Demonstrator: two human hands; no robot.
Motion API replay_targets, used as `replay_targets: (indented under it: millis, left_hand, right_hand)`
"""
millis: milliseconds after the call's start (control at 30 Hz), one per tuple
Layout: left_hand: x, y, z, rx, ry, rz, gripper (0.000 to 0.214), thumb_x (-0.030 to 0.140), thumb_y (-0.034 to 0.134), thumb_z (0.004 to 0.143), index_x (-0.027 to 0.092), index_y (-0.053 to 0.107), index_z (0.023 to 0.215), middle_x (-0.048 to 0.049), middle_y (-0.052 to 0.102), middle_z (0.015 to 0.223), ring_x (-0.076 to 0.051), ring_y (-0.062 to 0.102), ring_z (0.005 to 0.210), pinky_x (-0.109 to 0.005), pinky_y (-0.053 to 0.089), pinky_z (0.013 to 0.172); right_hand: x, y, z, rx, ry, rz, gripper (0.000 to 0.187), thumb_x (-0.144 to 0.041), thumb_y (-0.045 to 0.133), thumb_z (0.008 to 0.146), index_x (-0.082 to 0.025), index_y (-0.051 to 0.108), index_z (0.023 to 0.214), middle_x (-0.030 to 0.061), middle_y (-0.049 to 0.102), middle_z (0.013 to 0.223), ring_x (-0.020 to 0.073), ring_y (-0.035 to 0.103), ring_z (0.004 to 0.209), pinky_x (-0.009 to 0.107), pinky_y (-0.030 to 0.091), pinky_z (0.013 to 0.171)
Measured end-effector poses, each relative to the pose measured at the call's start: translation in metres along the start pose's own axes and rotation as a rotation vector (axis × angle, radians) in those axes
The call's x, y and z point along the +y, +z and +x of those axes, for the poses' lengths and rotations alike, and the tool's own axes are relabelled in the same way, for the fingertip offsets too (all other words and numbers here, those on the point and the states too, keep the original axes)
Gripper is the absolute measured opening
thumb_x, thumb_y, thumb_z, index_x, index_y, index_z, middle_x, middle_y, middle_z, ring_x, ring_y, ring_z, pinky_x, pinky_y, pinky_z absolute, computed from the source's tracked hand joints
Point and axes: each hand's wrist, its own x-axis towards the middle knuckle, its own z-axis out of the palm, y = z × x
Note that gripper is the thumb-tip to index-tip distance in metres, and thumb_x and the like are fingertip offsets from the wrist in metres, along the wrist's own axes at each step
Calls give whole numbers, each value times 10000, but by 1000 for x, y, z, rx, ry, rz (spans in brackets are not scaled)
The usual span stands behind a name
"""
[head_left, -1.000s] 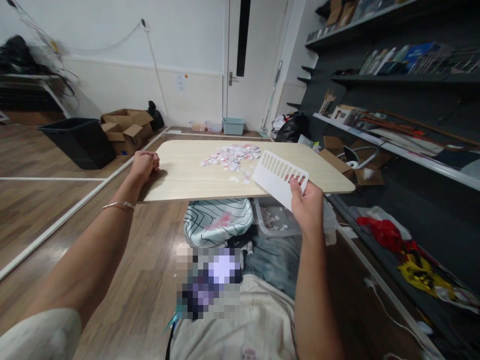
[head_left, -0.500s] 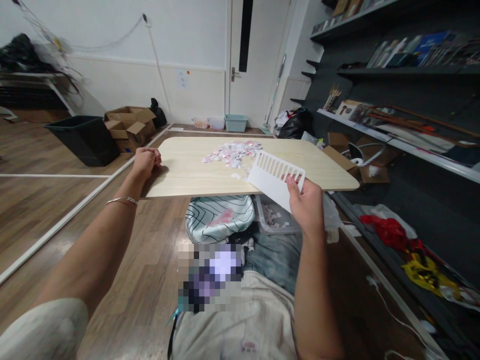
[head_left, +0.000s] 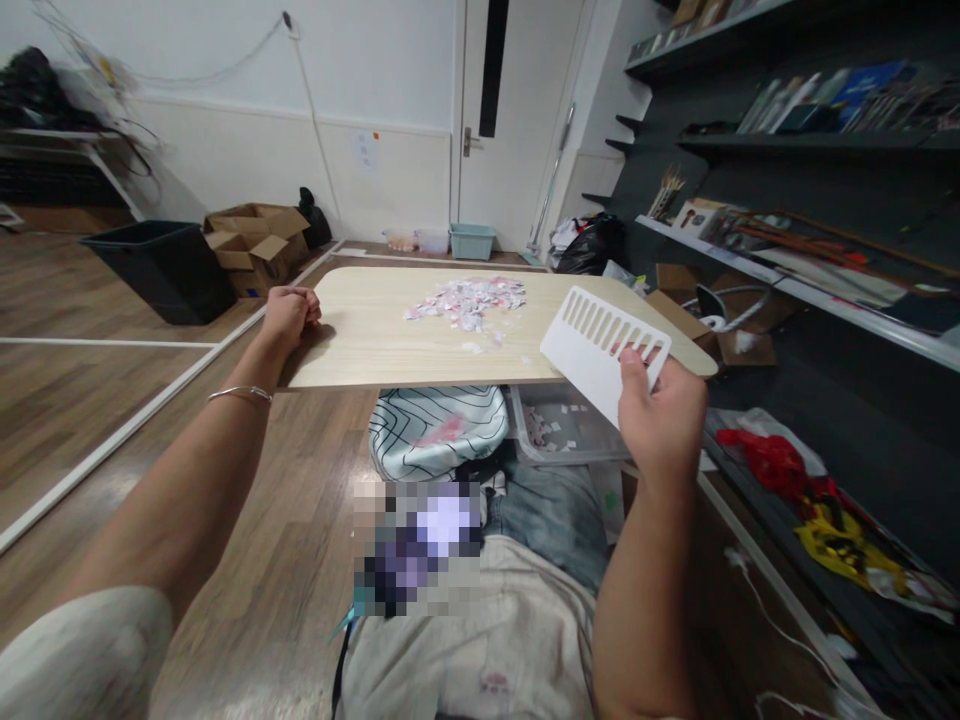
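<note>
My right hand (head_left: 664, 405) is closed around one end of a white slotted plastic board (head_left: 600, 350), thumb on top. It tilts above the right front edge of the pale wooden table (head_left: 360, 345). A heap of white and pink paper scraps (head_left: 469, 303) lies toward the table's far middle, with a few loose bits nearer me. My left hand (head_left: 289, 315) is curled closed at the table's left edge; whatever may be inside it is hidden. Below the front edge, a clear plastic bin (head_left: 551, 455) holds scattered scraps, beside a patterned cloth-lined basket (head_left: 439, 435) with a pink patch.
A black bin (head_left: 161, 275) and open cardboard boxes (head_left: 259, 250) stand at the left on the wooden floor. Dark shelves (head_left: 795, 150) line the right side. A teal tub (head_left: 471, 241) sits by the door. A pixelated patch covers something above my lap.
My right hand has moved right with the white slotted board, away from the scrap heap. My left hand stays at the table's left edge.
</note>
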Motion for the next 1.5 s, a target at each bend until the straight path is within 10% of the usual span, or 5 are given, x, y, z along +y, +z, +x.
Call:
replay_targets:
  millis: [967, 1267, 1500]
  left_hand:
    - [2, 3, -4, 43, -36, 46, 234, 163, 575, 500, 281, 465, 670, 26, 389, 469, -148, 324, 493, -272, 306, 511]
    - [5, 2, -8, -5, -76, 78, 318, 11, 513, 912, 213, 406, 691, 65, 334, 501, -57, 347, 533, -332, 283, 664]
    - [-8, -4, 1, -24, -24, 121, 301, 23, 474, 953, 196, 433, 710, 84, 346, 521, -30, 352, 533, -375, 236, 688]
  right_hand:
    - [-28, -50, -15, -58, -14, -129, 361, -604, 739, 1092, -294, 907, 1015, 174, 916, 986, 410, 877, 945, 498, 705, 830]
    - [-31, 29, -15, -156, -49, 168, 541, -720, 609, 1171, -262, 898, 1162, 189, 938, 1228, 411, 887, 1235, 524, 721, 1089]
    - [-27, 41, -19, -222, -42, 178, 546, -708, 598, 1172, -255, 898, 1122, 193, 942, 1226, 417, 893, 1215, 534, 705, 1121]
